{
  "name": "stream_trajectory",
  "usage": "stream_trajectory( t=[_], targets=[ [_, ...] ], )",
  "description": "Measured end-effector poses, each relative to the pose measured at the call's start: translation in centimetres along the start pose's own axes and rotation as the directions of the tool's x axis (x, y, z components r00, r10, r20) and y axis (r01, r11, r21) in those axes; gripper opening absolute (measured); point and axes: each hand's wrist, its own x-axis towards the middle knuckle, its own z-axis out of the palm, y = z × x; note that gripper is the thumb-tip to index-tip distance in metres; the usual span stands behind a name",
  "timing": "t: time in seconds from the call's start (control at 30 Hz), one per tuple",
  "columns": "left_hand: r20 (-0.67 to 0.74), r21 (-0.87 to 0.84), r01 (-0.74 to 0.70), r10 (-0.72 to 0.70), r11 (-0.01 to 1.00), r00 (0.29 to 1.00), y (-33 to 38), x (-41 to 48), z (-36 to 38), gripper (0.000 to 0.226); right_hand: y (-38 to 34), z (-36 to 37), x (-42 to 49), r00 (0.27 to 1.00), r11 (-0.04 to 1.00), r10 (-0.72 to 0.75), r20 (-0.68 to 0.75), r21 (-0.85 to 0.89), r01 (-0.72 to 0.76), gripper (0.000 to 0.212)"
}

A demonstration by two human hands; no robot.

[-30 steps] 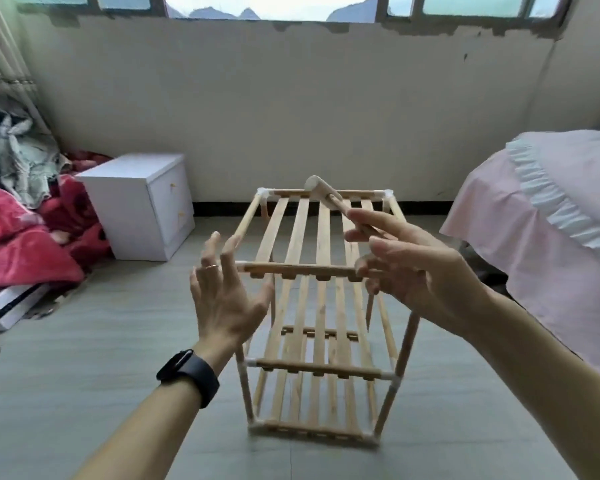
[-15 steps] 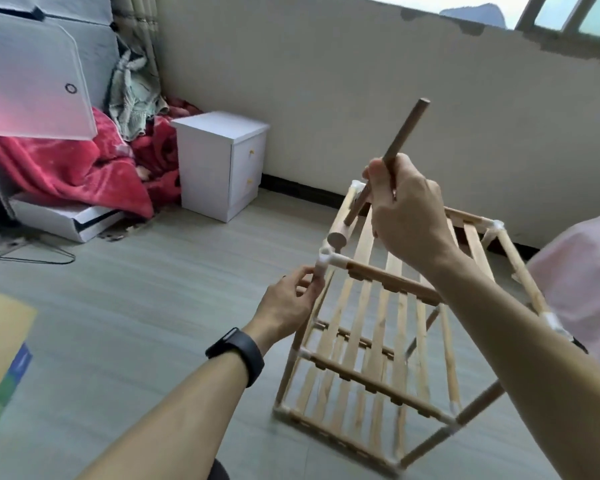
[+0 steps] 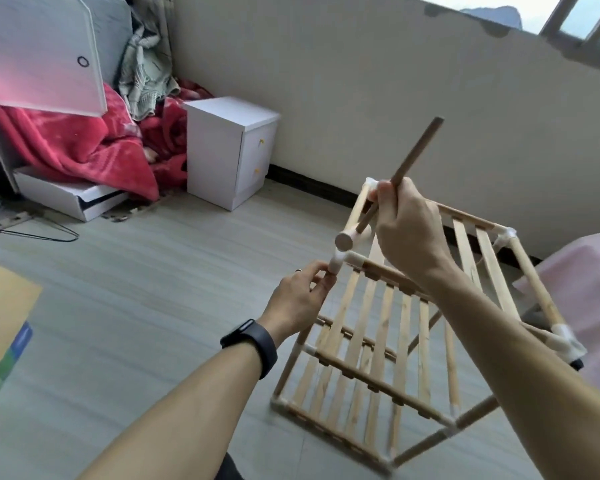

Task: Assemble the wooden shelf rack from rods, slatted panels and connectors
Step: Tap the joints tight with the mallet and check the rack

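**Wooden slatted rack** (image 3: 357, 344) on the floor (image 3: 153, 306), right of centre, seen from above and slanted in view. Near-left top connector (image 3: 338, 261), white, pinched between thumb and fingers of the left hand (image 3: 297, 301). Right hand (image 3: 411, 233) closed round the handle of a small mallet (image 3: 416, 150), head down, just above that connector and apparently not touching it. Step judged to be the tapping home of this corner, on a rack seemingly almost whole.

**Doing it well:**
- Steady the connector from the side, fingertips below its top face and out of the mallet's path.
- Bring the flat end of the mallet head down square, in line with the upright rod (image 3: 290, 368) beneath.
- Use short, light taps, for fear of cracking or skewing the white, probably plastic, piece.
- Check the joint for a gap after each tap.
- Brace the frame, likely light enough to hop or lean sideways under a blow.

**Not readable:**
- Depth of the rod inside the connector.
- The exact gap between mallet head and connector.
- The far-left top corner, mostly behind the right hand.
- Right palm and finger pads, turned away.
- The near bottom corner of the rack, smeared by blur.
- Part of the right side of the frame, crossed by the forearm.

**Cut off at the edges:** a coloured card (image 3: 4, 306) at far left, a pink bed cover (image 3: 589, 282) at right.

**Beyond, by the wall:** a white cabinet (image 3: 229, 150) and a red blanket (image 3: 66, 147).
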Motion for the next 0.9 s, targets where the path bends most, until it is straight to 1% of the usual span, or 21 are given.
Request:
stream_trajectory(
  t=[0.03,0.07,0.1,0.13,0.17,0.2,0.23,0.27,0.33,0.37,0.4,0.5,0.53,0.6,0.63,0.67,0.7,0.73,0.8,0.87,0.9],
  targets=[
    [0.004,0.002,-0.003,0.003,1.0,1.0,0.0,0.0,0.1,0.033,-0.3,-0.2,0.1,0.992,0.994,0.007,-0.129,0.113,0.008,0.028],
    [0.004,0.006,-0.007,0.007,1.0,1.0,0.0,-0.1,0.1,0.033,-0.5,-0.2,-0.1,0.975,0.98,0.013,-0.223,0.196,0.032,0.027],
    [-0.002,0.01,-0.009,0.009,1.0,1.0,0.1,-0.1,0.1,0.033,-0.8,-0.2,-0.3,0.978,0.978,0.013,-0.208,0.207,0.031,0.027],
    [-0.011,0.013,-0.006,0.006,1.0,1.0,0.2,0.0,0.0,0.032,-1.1,0.2,-0.8,0.996,0.989,0.015,-0.092,0.148,-0.001,0.028],
    [-0.017,0.015,-0.002,0.002,1.0,1.0,0.3,0.0,-0.1,0.032,-1.1,0.5,-1.3,0.998,0.998,0.018,0.062,0.064,-0.022,0.03],
    [-0.018,0.018,0.001,-0.001,1.0,1.0,0.4,-0.1,-0.1,0.032,-0.7,0.5,-1.6,0.99,0.999,0.039,0.139,0.022,-0.042,0.031],
    [-0.015,0.028,-0.003,0.004,1.0,1.0,0.4,-0.2,-0.1,0.032,-0.5,0.2,-1.7,0.991,0.998,0.05,0.124,0.029,-0.054,0.03],
    [-0.012,0.042,-0.011,0.011,0.999,1.0,0.4,-0.3,-0.1,0.033,-0.5,-0.3,-1.7,0.998,0.996,0.048,0.044,0.068,-0.05,0.029],
    [-0.002,0.07,-0.024,0.024,0.997,1.0,0.4,-0.5,0.1,0.033,0.4,-1.5,-2.7,0.985,0.993,-0.004,-0.17,0.119,0.025,0.026],
    [-0.003,0.077,-0.025,0.026,0.997,1.0,0.5,-0.6,0.2,0.033,1.2,-1.9,-3.7,0.974,0.994,-0.034,-0.223,0.095,0.057,0.024],
    [-0.006,0.08,-0.026,0.026,0.997,1.0,0.5,-0.6,0.2,0.034,2.2,-2.0,-4.8,0.972,0.995,-0.059,-0.227,0.064,0.076,0.02],
    [-0.021,0.107,-0.024,0.026,0.994,0.999,0.7,-0.7,0.2,0.035,6.6,-1.9,-8.0,0.991,0.996,-0.063,-0.12,-0.073,0.054,0.01],
    [-0.02,0.121,-0.026,0.028,0.992,0.999,0.8,-0.7,0.2,0.034,8.0,-1.9,-8.7,0.989,0.984,-0.106,-0.099,-0.155,0.09,0.011],
    [-0.002,0.145,-0.034,0.035,0.989,0.999,1.2,-0.9,0.5,0.033,10.0,-2.0,-9.7,0.97,0.919,-0.233,-0.065,-0.343,0.197,0.015],
    [0.007,0.16,-0.04,0.039,0.986,0.999,1.4,-1.0,0.6,0.032,10.5,-2.0,-9.8,0.957,0.888,-0.285,-0.054,-0.39,0.243,0.017],
    [0.015,0.179,-0.048,0.046,0.983,0.999,1.7,-1.2,0.9,0.032,11.0,-2.2,-9.7,0.95,0.876,-0.308,-0.047,-0.404,0.264,0.02],
    [0.023,0.205,-0.059,0.056,0.977,0.998,2.0,-1.3,1.1,0.031,11.5,-2.5,-9.5,0.955,0.884,-0.292,-0.042,-0.394,0.253,0.022],
    [0.032,0.232,-0.077,0.071,0.97,0.997,2.4,-1.6,1.5,0.029,11.9,-3.0,-9.3,0.97,0.905,-0.239,-0.041,-0.371,0.207,0.024],
    [0.075,0.264,-0.138,0.122,0.955,0.99,3.4,-2.5,2.7,0.023,13.0,-4.5,-8.7,0.994,0.946,-0.097,-0.046,-0.315,0.078,0.027],
    [0.154,0.225,-0.219,0.187,0.949,0.97,4.9,-3.8,5.0,0.018,14.7,-6.5,-8.4,0.998,0.957,0.024,-0.055,-0.286,-0.039,0.035],
    [0.208,0.19,-0.255,0.215,0.948,0.954,5.8,-4.6,6.4,0.018,15.7,-7.7,-8.4,0.997,0.951,0.053,-0.063,-0.302,-0.07,0.038]
  ],
)
